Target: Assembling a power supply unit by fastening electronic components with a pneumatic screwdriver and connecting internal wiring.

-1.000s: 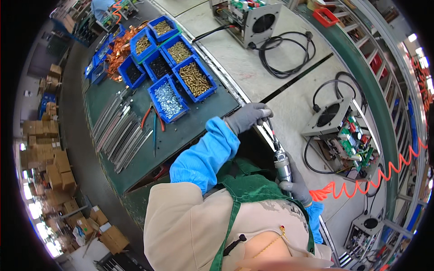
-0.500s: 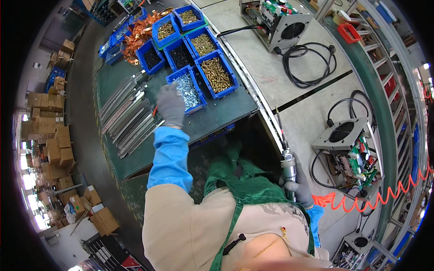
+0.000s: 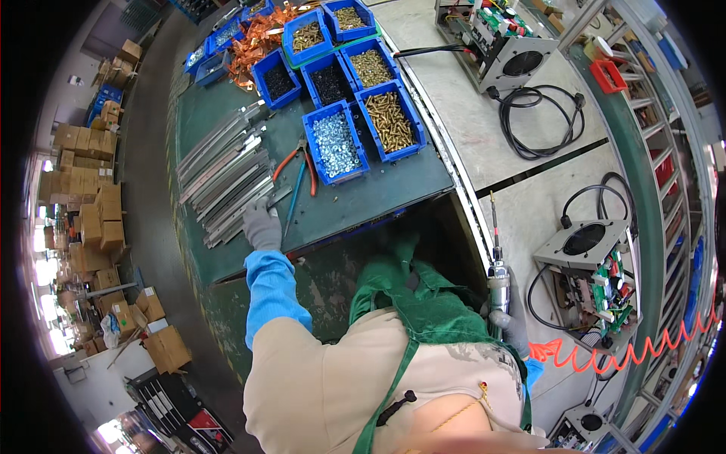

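Observation:
My left hand [image 3: 262,227], in a grey glove, rests at the near ends of a row of long grey metal strips [image 3: 227,185]. Its fingers look slightly apart over the strips, with no strip visibly lifted. Just right of it on the green table lie orange-handled pliers [image 3: 286,163] and a thin blue-handled tool [image 3: 296,191]. My right hand [image 3: 512,329], also gloved, is wrapped round a silver power screwdriver [image 3: 498,289] by my right side. Its long bit points away from me, and a coiled red air hose [image 3: 582,357] runs off to the right near the hand.
Blue bins hold silver washer-like parts [image 3: 334,142], brass-coloured screws [image 3: 390,122] and black small parts [image 3: 277,81]. Copper-coloured pieces [image 3: 253,45] lie behind them. On the pale worktop at right stand open metal-cased units with fans [image 3: 586,238] and black cables [image 3: 522,125].
My left hand has moved from beside the silver-parts bin, back and left to the strips, uncovering the pliers and blue-handled tool. My right hand still holds the screwdriver. The view has shifted slightly.

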{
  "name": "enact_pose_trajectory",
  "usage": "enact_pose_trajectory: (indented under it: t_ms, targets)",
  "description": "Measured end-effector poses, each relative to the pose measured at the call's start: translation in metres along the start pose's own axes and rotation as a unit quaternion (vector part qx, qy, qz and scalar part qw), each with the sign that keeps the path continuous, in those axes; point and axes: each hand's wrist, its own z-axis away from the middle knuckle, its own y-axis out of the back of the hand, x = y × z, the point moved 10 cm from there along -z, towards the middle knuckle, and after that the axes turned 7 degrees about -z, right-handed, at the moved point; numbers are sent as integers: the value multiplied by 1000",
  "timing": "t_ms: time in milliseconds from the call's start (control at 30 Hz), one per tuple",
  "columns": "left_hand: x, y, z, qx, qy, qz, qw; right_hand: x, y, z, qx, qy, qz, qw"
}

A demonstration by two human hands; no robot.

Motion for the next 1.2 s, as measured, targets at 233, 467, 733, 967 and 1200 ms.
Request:
enact_pose_trajectory:
  t_ms: [233, 467, 733, 967, 1200]
  targets:
    - [12, 10, -9, 2, -45, -59, 997, -3, -4, -4, -18, 10, 26, 999]
    - [14, 81, -47, 151, 53, 141, 977, -16, 12, 20, 32, 19, -14, 999]
    - [301, 191, -30, -133, -192, 660, 714, -18, 63, 84, 88, 72, -84, 990]
    - [500, 308, 174, -14, -693, 526, 492, -3, 118, 214, 283, 189, -184, 922]
    - [574, 337, 396, 85, -827, 209, 514, 37, 141, 302, 381, 332, -244, 827]
